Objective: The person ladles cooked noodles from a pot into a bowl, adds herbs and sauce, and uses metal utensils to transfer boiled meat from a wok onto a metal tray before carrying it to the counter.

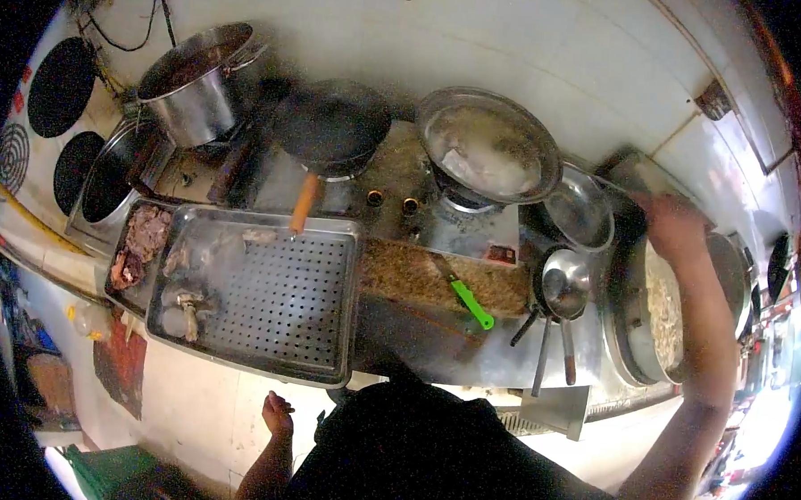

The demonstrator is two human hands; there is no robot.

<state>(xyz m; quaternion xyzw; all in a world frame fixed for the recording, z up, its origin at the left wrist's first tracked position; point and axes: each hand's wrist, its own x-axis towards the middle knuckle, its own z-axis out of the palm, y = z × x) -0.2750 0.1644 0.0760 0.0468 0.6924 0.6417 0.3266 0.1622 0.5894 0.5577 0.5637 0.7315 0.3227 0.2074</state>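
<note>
My left hand [277,414] hangs low in front of the counter, below the perforated steel tray [296,290]; its fingers look curled in, with nothing visible in them. Far to the right, my right hand [674,228] is stretched over a large round pot [626,296] holding pale contents [662,306]. Blur and a dark object beside it obscure its fingers, so I cannot make out its grip. Left of that hand lies a steel strainer or lid [579,210]. Steam rises from a wide pan [490,147] of cloudy liquid holding a pale piece.
A wok [333,126] with a wooden handle sits on the stove, and a tall stockpot [193,93] stands back left. Cooked meat fills a small tray [144,239]. A green-handled knife [471,305] and ladles [564,288] lie on the counter.
</note>
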